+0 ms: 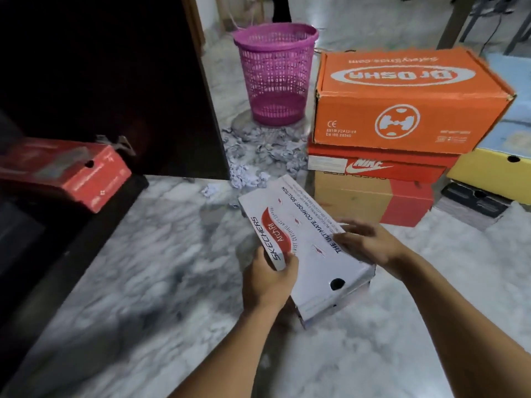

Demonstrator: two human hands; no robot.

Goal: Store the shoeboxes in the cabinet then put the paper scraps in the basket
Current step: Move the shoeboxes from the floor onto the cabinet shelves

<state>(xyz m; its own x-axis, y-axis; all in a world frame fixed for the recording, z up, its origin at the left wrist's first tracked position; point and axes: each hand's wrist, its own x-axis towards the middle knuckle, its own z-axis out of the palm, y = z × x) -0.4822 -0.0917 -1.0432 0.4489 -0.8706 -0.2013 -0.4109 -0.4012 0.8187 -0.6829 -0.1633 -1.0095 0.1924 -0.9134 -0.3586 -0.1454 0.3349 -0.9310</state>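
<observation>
While the left hand [267, 282] curls its fingers [290, 264] round the near corner of the white shoebox [304, 239], gripping its lid edge, the right hand [365, 242] lays straighter, blurred fingers flat on the box's right side. Beyond the fingers, paper scraps [258, 156] litter the floor before a pink basket [275, 76]. Stacked shoeboxes [402, 110] stand to the right, and a red shoebox [71, 170] sits in the dark cabinet [86, 67] to the left.

Dim indoor light, motion blur, wide-angle warping.
</observation>
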